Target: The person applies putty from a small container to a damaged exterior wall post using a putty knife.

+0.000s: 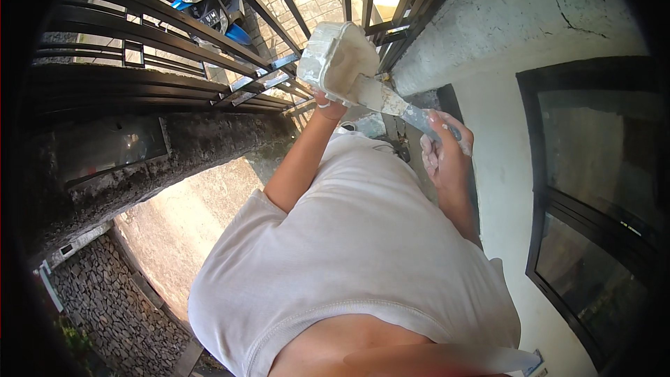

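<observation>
My left hand (329, 105) holds up a whitish, plaster-smeared plastic tub (322, 56) from below, its open side tilted toward the right. Most of those fingers are hidden behind the tub. My right hand (447, 146), spotted with white paste, is closed round the grey-blue handle of a putty knife (419, 117). The knife's blade, coated with pale paste, reaches into the tub's mouth. Pale paste also coats the tub's inner wall.
A black metal fence (160, 17) runs along the left and ahead, with a parked motorcycle (213, 10) beyond it. On the right, a pale wall (499, 160) holds a dark-framed window (593, 146). Cracks mark the grey wall (530, 7) ahead right.
</observation>
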